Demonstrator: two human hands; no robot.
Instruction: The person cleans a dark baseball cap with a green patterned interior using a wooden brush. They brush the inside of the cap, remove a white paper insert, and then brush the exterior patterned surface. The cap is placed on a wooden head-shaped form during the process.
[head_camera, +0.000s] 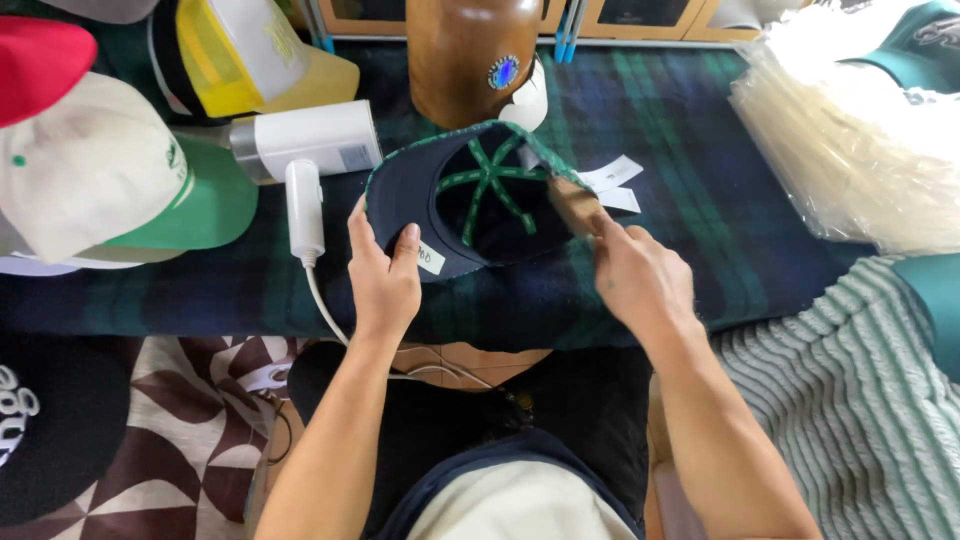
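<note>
Currently the left hand (385, 280) pinches the brim of the upturned dark cap (470, 200) on the plaid-covered desk (700, 200), right hand (635, 275) fingers gripping its brown rear strap; best kept steady, brim pinned flat.

We see a white handheld steamer (305, 150) left, a wooden head form (465, 55) behind, and stacked clear bags (850, 140) right.
</note>
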